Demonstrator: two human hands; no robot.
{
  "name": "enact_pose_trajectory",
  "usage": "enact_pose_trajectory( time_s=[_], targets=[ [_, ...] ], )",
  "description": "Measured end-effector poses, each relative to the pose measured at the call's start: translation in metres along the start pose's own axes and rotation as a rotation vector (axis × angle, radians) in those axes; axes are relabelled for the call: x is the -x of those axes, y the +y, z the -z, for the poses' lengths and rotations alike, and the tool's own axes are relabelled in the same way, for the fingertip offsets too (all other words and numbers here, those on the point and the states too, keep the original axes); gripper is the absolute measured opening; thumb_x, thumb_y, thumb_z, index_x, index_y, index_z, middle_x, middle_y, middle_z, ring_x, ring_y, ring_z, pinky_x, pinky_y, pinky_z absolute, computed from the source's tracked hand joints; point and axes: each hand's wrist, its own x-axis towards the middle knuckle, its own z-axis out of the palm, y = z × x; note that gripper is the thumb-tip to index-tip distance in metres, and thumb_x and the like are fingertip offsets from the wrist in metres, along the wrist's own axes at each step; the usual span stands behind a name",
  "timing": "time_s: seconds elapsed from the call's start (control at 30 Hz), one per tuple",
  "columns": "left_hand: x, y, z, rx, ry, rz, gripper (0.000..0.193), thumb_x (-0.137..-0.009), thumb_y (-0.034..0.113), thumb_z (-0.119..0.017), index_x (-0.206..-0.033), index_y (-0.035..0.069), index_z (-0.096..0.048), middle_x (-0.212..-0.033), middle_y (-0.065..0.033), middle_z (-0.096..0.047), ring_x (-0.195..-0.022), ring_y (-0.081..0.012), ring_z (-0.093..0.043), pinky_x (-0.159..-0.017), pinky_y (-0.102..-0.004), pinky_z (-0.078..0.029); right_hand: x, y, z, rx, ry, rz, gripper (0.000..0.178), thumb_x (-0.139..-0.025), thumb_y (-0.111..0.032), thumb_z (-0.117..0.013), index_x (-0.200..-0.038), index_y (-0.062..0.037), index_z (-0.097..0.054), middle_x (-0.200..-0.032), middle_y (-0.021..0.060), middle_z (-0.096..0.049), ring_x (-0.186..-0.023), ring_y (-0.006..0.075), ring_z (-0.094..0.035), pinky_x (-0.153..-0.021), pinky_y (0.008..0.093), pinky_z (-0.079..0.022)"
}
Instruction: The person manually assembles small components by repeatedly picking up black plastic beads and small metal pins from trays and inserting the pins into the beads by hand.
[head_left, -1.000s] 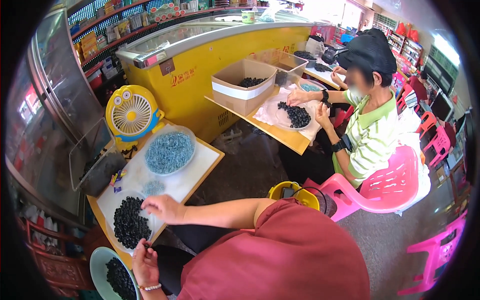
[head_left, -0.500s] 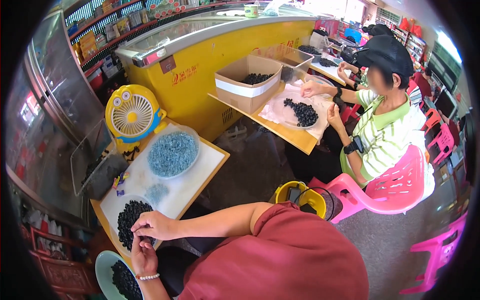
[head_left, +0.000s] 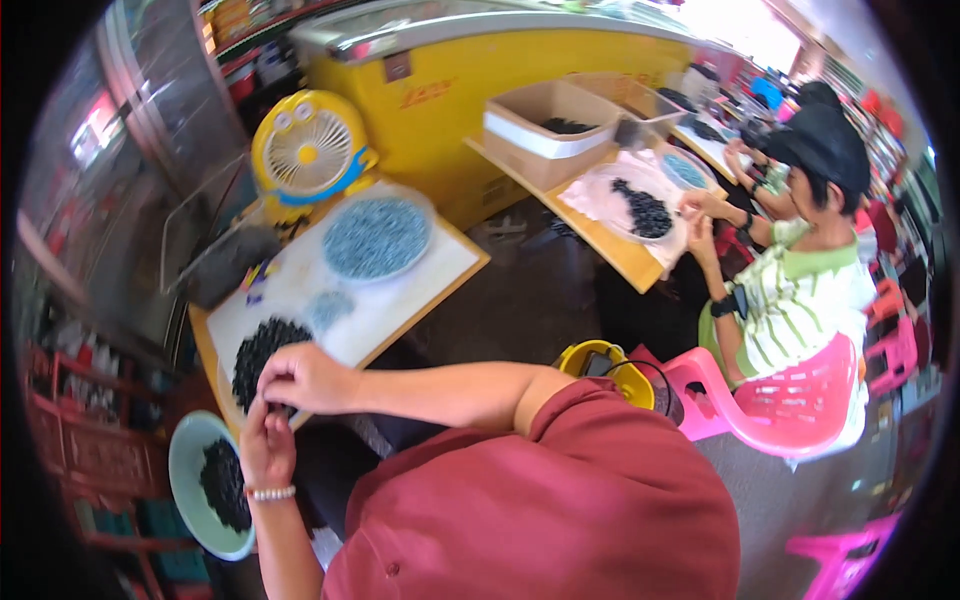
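Over the near end of the small table, my right hand (head_left: 312, 378) and my left hand (head_left: 267, 452) meet with fingers pinched together. Whatever sits between the fingertips is too small and blurred to name. Just beyond them lies a heap of small black parts (head_left: 265, 342), partly covered by my right hand. Farther up the white tabletop (head_left: 420, 262) stands a round dish full of small light-blue pieces (head_left: 375, 238), with a little loose pile of blue pieces (head_left: 330, 308) beside it. Below the table's left corner, near my left hand, a pale green basin (head_left: 182, 465) holds more black parts (head_left: 226, 485).
A yellow fan (head_left: 307, 152) and a clear bin (head_left: 225, 265) stand at the table's far left. Right of me are a yellow bucket (head_left: 640, 385), a pink chair (head_left: 790, 400) and a seated person (head_left: 800, 300) handling black parts at another table (head_left: 610, 245). A yellow freezer (head_left: 440, 110) stands behind.
The whole view has shifted and blurred, with the scene sliding right. My hands stay pinched together near the black heap. The seated person's hands have come closer together.
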Motion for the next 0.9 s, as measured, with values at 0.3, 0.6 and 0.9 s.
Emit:
enact_pose_trajectory(
  time_s=[0.3,0.6,0.9],
  targets=[
    [0.001,0.002,-0.013,0.023,-0.010,0.050,0.006,-0.089,0.012,-0.059,-0.090,0.007,-0.063,-0.076,0.0000,-0.061,-0.061,-0.0088,-0.057,-0.059,-0.0228,-0.050,-0.003,0.001,0.006,0.052,-0.014,-0.134,0.006,-0.082,-0.002,-0.063,-0.086,0.0013,-0.064,-0.080,0.0062,-0.067,-0.075,0.0093,-0.063,-0.068,0.0235,-0.052],
    [-0.005,0.011,-0.006,0.039,0.055,0.087,0.007,-0.087,0.012,-0.061,-0.089,0.006,-0.063,-0.078,-0.0011,-0.063,-0.061,-0.0069,-0.057,-0.059,-0.0233,-0.052,-0.014,0.017,0.002,-0.005,-0.122,-0.153,0.012,-0.085,0.001,-0.059,-0.096,0.0036,-0.061,-0.088,0.0070,-0.066,-0.079,0.0106,-0.063,-0.072,0.0228,-0.050],
    [-0.029,0.017,-0.003,0.121,0.118,0.222,0.011,-0.088,0.013,-0.058,-0.090,0.002,-0.061,-0.079,-0.0042,-0.063,-0.060,-0.0069,-0.057,-0.059,-0.0232,-0.055,-0.032,0.029,0.008,0.140,-0.130,0.059,0.011,-0.078,0.008,-0.062,-0.088,0.0015,-0.062,-0.084,0.0077,-0.062,-0.073,0.0142,-0.064,-0.066,0.0245,-0.049]
  ],
)
